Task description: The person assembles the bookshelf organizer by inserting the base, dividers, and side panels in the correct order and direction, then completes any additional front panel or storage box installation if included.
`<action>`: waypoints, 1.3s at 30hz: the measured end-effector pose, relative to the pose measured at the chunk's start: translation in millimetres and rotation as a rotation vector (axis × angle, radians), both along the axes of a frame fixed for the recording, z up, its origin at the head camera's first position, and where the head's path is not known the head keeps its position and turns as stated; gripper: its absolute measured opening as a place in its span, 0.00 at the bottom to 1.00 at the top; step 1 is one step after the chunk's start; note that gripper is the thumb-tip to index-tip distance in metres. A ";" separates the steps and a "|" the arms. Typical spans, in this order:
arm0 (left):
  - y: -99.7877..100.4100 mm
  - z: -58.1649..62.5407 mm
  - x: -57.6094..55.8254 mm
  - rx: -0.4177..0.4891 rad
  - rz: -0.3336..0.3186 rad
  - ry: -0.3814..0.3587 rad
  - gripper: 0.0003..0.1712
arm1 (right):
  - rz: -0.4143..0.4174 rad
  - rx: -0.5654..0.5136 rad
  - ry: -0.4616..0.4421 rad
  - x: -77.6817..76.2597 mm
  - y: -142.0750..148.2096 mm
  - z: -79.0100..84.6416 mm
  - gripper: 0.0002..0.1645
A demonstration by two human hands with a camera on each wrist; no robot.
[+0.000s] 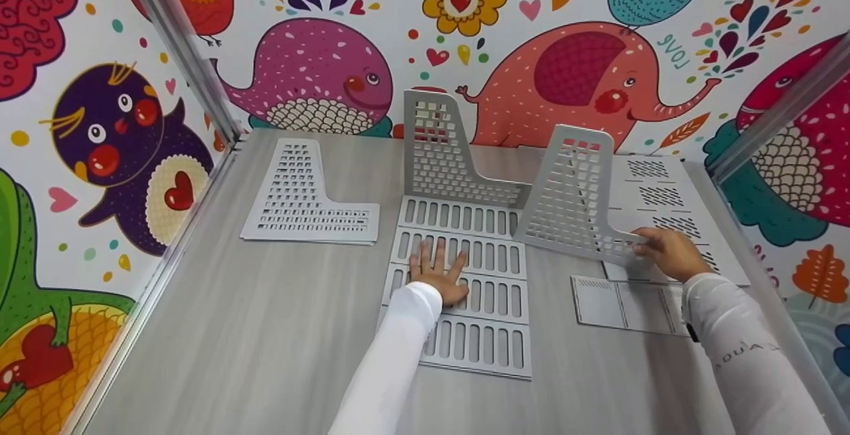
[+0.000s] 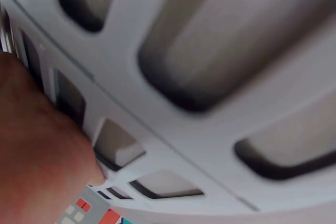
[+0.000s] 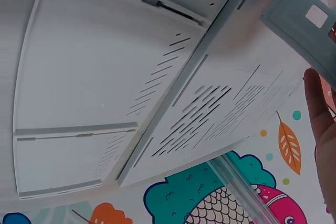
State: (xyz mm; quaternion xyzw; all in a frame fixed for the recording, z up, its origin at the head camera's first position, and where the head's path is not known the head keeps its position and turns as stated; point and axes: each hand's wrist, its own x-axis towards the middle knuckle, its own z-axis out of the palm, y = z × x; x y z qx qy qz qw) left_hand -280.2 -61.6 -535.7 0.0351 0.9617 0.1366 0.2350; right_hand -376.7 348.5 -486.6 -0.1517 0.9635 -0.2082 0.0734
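In the head view a flat grey panel (image 1: pixel 478 370) with rows of long slots lies on the table. My left hand (image 1: pixel 438 279) rests on it with fingers spread. An L-shaped perforated side panel (image 1: pixel 425 186) stands upright at the slotted panel's far end. My right hand (image 1: pixel 674 254) pinches the low corner of a second perforated side panel (image 1: pixel 603 186), which is tilted up beside the slotted panel's right edge. The right wrist view shows that side panel (image 3: pixel 294 35) at the upper right, by the fingers (image 3: pixel 317 103). Slots fill most of the left wrist view.
More perforated side panels (image 1: pixel 319 236) lie stacked at the left. To the right are a large white panel (image 1: pixel 724 262) with groups of slanted slits and a smaller ridged panel (image 1: pixel 601 305). Printed cartoon walls (image 1: pixel 319 63) and metal corner posts (image 1: pixel 199 83) enclose the table.
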 end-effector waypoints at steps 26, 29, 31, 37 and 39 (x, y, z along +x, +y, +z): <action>-16.4 0.0 17.6 0.045 -0.007 -0.021 0.42 | 0.020 0.064 -0.130 -8.6 -10.0 -2.8 0.17; -18.2 -4.8 17.6 0.050 -0.017 -0.020 0.43 | 0.037 0.057 -0.103 -9.6 -11.8 -4.2 0.16; -19.5 -6.0 18.2 0.058 -0.017 -0.011 0.44 | 0.043 0.054 -0.090 -10.5 -13.3 -4.9 0.16; -24.2 -5.5 21.9 0.060 -0.022 0.010 0.46 | 0.058 0.039 -0.030 -12.8 -25.5 -9.0 0.15; -24.9 -5.2 22.8 0.053 -0.024 0.009 0.47 | 0.086 0.010 0.000 -13.9 -36.5 -12.9 0.14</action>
